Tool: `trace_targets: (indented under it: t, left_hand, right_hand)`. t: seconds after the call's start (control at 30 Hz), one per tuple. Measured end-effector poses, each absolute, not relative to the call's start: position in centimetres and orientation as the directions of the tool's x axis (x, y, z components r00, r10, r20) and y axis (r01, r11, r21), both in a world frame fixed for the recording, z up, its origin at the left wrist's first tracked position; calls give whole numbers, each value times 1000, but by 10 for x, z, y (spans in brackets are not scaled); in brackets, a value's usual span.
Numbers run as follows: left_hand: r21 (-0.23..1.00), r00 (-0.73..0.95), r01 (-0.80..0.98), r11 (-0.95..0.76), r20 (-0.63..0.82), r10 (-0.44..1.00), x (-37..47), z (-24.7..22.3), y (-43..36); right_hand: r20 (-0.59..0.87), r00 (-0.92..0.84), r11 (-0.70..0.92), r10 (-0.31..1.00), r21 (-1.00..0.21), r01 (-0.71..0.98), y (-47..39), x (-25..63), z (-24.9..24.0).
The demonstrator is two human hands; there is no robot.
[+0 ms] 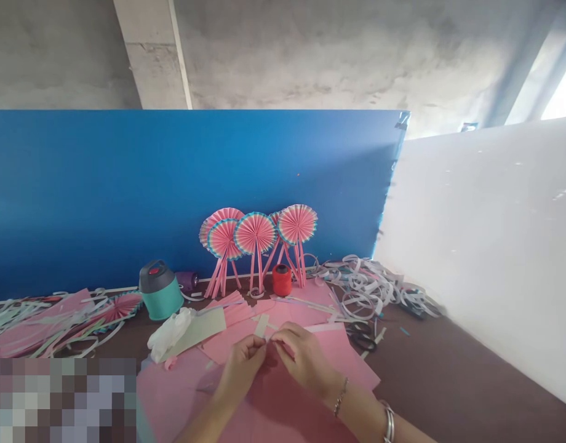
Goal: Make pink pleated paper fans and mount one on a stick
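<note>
Where the two hands meet over the pink sheets point(352, 360), one pale strip point(261, 325) — narrow, straight — lies just past the fingertips, its long axis pointing away from the wearer with the far end leaning slightly right. Nearer hand: the left, its tip just below the strip's near end; whether strip and fingers touch cannot be told.

Left hand point(247, 362): fingers curled, thumb drawn against the forefinger. Right hand point(300, 355): knuckles raised, thumb and fingertips brought close, facing the left. Whatever is pinched between them is too small to tell.

Beyond and left of the left hand: pale card point(202, 332); white plastic bag point(170, 335), crumpled, at the card's edge; teal container point(162, 298) with dark lid, farther off.

Straight beyond both hands: red spool point(282, 282), upright; behind it, pleated pink rosettes point(255, 234) on paper stems, before a blue panel point(126, 191).

Right of the right hand: dark-handled scissors point(362, 337) on the brown tabletop point(430, 375); past them, loosely curled white ribbons point(366, 286), heaped.
</note>
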State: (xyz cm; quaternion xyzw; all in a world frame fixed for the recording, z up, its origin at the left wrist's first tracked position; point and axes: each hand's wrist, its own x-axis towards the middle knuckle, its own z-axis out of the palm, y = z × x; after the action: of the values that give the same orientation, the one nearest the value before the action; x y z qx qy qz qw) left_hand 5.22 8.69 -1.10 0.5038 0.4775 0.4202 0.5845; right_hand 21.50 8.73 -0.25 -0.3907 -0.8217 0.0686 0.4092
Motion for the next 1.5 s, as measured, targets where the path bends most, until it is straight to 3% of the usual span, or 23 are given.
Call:
trace_targets:
  t: [0.1,0.6,0.83,1.33,1.5]
  left_hand:
    - [998,214,-5,64,-61,975,54,-11,84]
    - [985,202,158,-67,34,979,54,-17,80]
    - [964,180,254,-75,29,983,54,-19,79]
    - [965,197,255,-59,8,980,54,-20,79]
    - [963,208,245,-113,61,976,54,-19,78]
  right_hand:
    - [620,-385,700,683,-408,586,85,213,0]
    - [577,-507,737,640,-276,617,87,214,-1]
    - [579,-481,724,658,-312,614,87,215,0]
    - [576,-518,750,633,-289,595,88,218,1]
    - [585,-517,753,625,-279,596,88,218,0]
